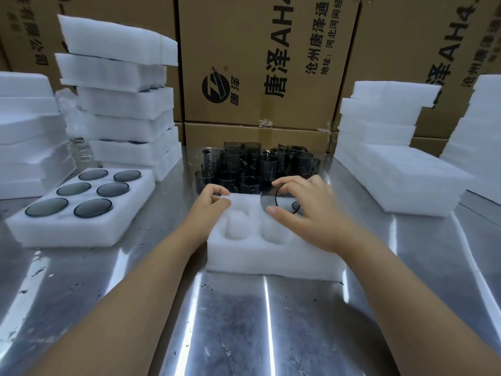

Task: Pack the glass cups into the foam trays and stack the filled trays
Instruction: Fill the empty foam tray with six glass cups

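A white foam tray (271, 256) with round pockets lies in front of me on the metal table. My right hand (306, 210) grips a smoky grey glass cup (268, 200), tilted over a far pocket of the tray. Another cup's rim (296, 206) shows in the far right pocket, under that hand. My left hand (211, 202) pinches the tray's far left corner. Behind the tray stands a cluster of several dark glass cups (252, 164). At the left lies a filled foam tray (81, 213) holding several cups.
Stacks of foam trays (124, 104) rise at the back left, more foam (24, 131) at the far left, and foam stacks (385, 147) stand at the right. Cardboard boxes (260, 58) wall off the back. The steel table (244, 321) reaches toward me.
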